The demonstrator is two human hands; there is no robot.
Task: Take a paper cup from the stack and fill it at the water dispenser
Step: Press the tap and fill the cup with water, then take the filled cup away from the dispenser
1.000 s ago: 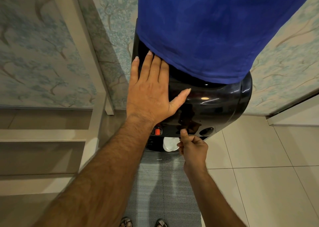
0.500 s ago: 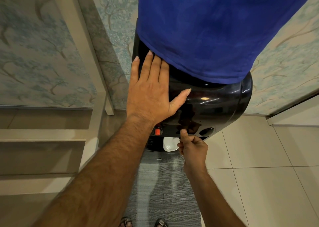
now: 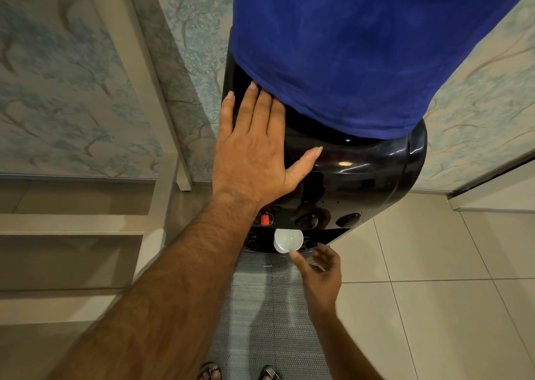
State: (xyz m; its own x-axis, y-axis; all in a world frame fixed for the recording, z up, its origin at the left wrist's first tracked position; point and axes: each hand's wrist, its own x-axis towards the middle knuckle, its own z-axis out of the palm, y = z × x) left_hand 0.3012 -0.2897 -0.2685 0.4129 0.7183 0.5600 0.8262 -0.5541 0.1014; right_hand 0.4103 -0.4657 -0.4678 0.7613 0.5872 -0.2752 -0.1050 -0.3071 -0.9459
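The left hand lies flat and released on the black dispenser, while the right hand, fingers loose, is just beside the paper cup.

Blue cover hides the bottle and runs off the top edge. Cup base and the tray under it hidden by the dispenser overhang. Right hand blurred; contact with the cup unclear. Feet cropped at the bottom edge.

The right hand has dropped from the tap, fingers spread beside the cup.
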